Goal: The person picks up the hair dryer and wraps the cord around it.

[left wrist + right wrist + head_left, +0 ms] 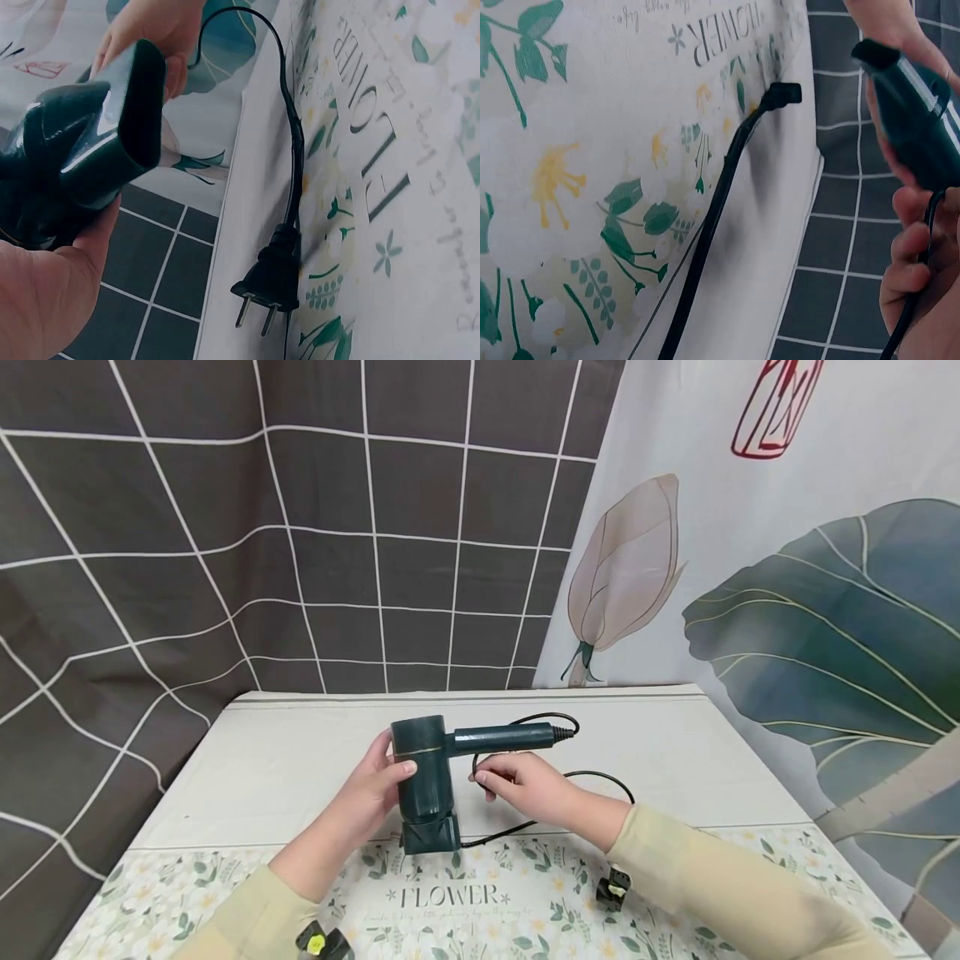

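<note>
Before you: white tabletop (277, 768), floral band (247, 870) and "FLOWER" lettering (450, 896) near. You have a dark gridded sheet (330, 485) far and left; far right, a pale hanging (675, 410) bearing pink bud (626, 564), blue-green leaf (855, 618), red motif (780, 410).

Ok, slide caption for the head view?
Left grip holding a hair dryer, right grip holding its cord, over a floral cloth.

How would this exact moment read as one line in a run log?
left hand: grips hair dryer | right hand: holds cord | plug: unconnected, prongs bare | dryer handle: points to person's right
</note>
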A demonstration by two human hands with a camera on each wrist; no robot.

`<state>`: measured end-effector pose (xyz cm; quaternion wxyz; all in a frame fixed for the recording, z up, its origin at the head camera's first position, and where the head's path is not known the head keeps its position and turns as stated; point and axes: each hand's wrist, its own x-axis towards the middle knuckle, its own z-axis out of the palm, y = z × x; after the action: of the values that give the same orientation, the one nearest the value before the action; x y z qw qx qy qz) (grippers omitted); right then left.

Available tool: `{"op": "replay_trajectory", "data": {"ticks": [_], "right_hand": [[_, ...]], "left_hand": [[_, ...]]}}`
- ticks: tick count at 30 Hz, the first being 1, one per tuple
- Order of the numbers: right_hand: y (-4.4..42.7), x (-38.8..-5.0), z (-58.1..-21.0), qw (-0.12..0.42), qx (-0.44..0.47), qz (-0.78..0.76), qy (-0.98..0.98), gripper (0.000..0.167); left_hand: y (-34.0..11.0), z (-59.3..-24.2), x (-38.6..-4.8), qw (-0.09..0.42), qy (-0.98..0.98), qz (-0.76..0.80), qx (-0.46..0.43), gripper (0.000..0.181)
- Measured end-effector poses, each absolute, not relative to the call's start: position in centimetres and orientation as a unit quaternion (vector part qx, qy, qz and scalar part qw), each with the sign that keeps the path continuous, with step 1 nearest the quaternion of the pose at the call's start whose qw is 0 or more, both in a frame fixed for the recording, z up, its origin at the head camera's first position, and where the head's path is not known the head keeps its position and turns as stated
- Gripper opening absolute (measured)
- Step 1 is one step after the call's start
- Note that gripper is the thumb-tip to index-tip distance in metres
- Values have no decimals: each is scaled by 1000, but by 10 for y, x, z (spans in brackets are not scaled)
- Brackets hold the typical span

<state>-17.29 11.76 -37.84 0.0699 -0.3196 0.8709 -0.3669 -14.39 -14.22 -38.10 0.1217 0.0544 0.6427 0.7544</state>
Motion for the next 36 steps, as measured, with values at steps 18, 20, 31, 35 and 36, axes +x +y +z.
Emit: {"op": "replay_trajectory", "data": {"ticks": [18,20,31,35,36], "right_hand": [[124,-161,-364,-90,-412,-203,884,21],[125,-162,-363,-100,-414,-194,884,21],[125,-166,-357,-130,-455,-134,870,20],[123,-167,-353,-133,-463,-127,867,16],[122,-167,-352,-135,-463,-127,867,15]], "left_hand": [[-139,-387,-150,85,735,672,28,78],[-138,-386,-149,85,738,669,26,79],[-130,-385,-148,91,762,641,25,80],[-126,-387,-146,101,764,636,33,79],[-125,-387,-146,103,764,636,35,79]]}}
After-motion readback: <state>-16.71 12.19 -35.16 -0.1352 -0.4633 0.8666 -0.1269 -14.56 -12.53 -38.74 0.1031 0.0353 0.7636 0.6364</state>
